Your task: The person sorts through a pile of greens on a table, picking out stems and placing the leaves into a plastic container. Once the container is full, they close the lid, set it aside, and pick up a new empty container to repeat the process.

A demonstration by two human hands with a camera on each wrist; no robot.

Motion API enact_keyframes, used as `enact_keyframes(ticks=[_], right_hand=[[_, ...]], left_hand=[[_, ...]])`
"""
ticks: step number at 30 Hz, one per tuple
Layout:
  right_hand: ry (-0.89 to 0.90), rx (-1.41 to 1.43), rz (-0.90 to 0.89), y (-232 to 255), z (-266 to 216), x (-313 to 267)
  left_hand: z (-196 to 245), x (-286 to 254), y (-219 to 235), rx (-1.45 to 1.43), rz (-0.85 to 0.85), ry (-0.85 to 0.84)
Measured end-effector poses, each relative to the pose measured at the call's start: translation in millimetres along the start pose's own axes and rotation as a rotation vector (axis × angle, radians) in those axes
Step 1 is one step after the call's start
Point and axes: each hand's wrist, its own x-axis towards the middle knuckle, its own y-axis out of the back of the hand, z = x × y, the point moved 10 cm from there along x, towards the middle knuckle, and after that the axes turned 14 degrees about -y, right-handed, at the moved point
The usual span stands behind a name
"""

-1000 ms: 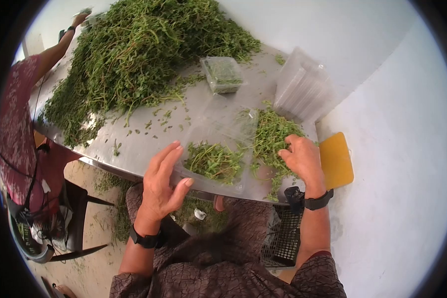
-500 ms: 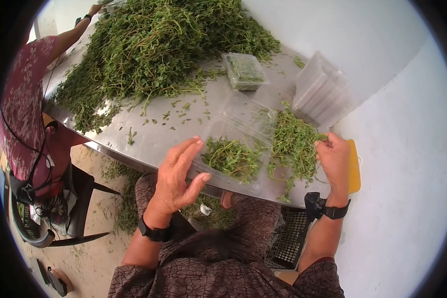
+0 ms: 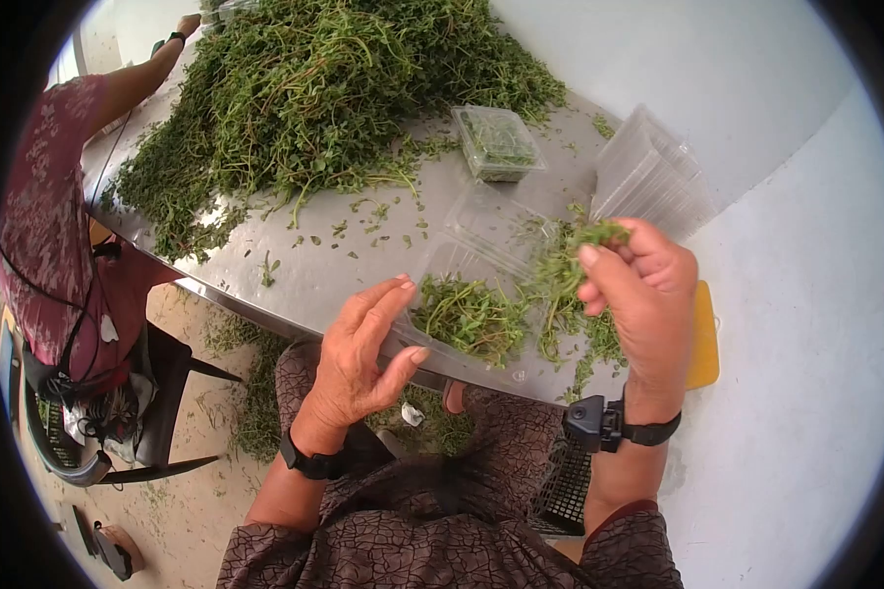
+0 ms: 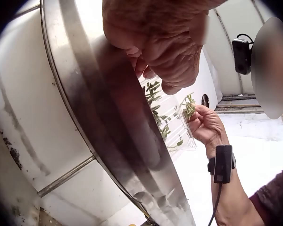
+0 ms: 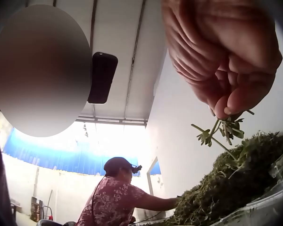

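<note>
My right hand (image 3: pixel 653 294) pinches a small bunch of green leafy sprigs (image 5: pixel 221 132) between thumb and fingers, held above a small loose heap of greens (image 3: pixel 604 344). My left hand (image 3: pixel 363 353) has its fingers fairly straight and the thumb apart, at the near left side of a clear plastic clamshell box (image 3: pixel 501 378). The box's lid (image 3: pixel 491 226) lies folded back, away from me. Inside the box is a layer of greens (image 3: pixel 469 316). In the left wrist view the left hand (image 4: pixel 165 42) hides part of the box.
A large mound of greens (image 3: pixel 295 108) covers the back of the metal table (image 3: pixel 295 265). A filled, closed box (image 3: pixel 501 142) and a stack of clear boxes (image 3: pixel 653 172) stand behind. A yellow board (image 3: pixel 703 339) is at right. Another person (image 3: pixel 59 226) works at left; a black crate (image 3: pixel 565 481) sits below.
My right hand has picked sprigs from the small heap, lifting them first to the right, then up and back left. The left hand stays by the box while the head view has shifted.
</note>
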Motion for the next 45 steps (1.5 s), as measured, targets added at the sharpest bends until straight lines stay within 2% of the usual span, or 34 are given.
enact_keyframes(ticks=[3, 5, 7, 10, 16, 19, 22, 26, 29, 31, 34, 38, 40, 43, 44, 45], right_hand=[[-0.02, -0.014, -0.08, -21, 9, 3], [0.034, -0.174, -0.137, -38, 20, 6], [0.067, -0.205, -0.121, -39, 27, 5], [0.097, -0.202, -0.076, -26, 32, 6], [0.026, -0.251, -0.017, 1, 49, 6], [0.078, -0.276, 0.075, 28, 58, 10], [0.019, -0.461, 0.225, 61, 65, 23], [0.008, -0.546, 0.26, 89, 76, 42], [0.008, -0.681, 0.262, 92, 78, 53], [-0.034, -0.798, 0.18, 83, 91, 64], [0.003, -0.887, 0.227, 82, 97, 74], [0.004, -0.863, 0.236, 78, 93, 76], [-0.104, -0.865, 0.142, 72, 95, 78], [-0.12, -0.807, 0.212, 80, 111, 86], [-0.121, -0.806, 0.203, 81, 116, 88], [-0.034, -0.832, 0.227, 83, 113, 90]], left_hand=[[0, 0, 0, 0.006, -0.004, -0.003], [5, 3, 2, 0.02, 0.004, -0.045], [5, 3, 2, 0.014, 0.007, -0.044], [5, 3, 3, 0.015, 0.011, -0.042], [5, 3, 3, 0.009, 0.02, -0.039], [5, 1, 2, 0.006, 0.019, -0.039], [4, 1, 2, 0.021, 0.019, -0.03], [1, -2, 1, 0.027, 0.008, -0.009], [-1, -3, -1, 0.02, -0.004, 0.012], [-1, -3, 0, 0.02, -0.005, 0.013], [-1, -4, 0, 0.016, -0.012, 0.027], [-2, -4, 0, -0.003, -0.014, 0.039], [-2, -4, -1, -0.005, -0.012, 0.04], [2, -1, 1, 0.032, 0.006, -0.019], [4, 0, 1, 0.042, 0.002, -0.035], [5, 0, 2, 0.056, -0.003, -0.047]])
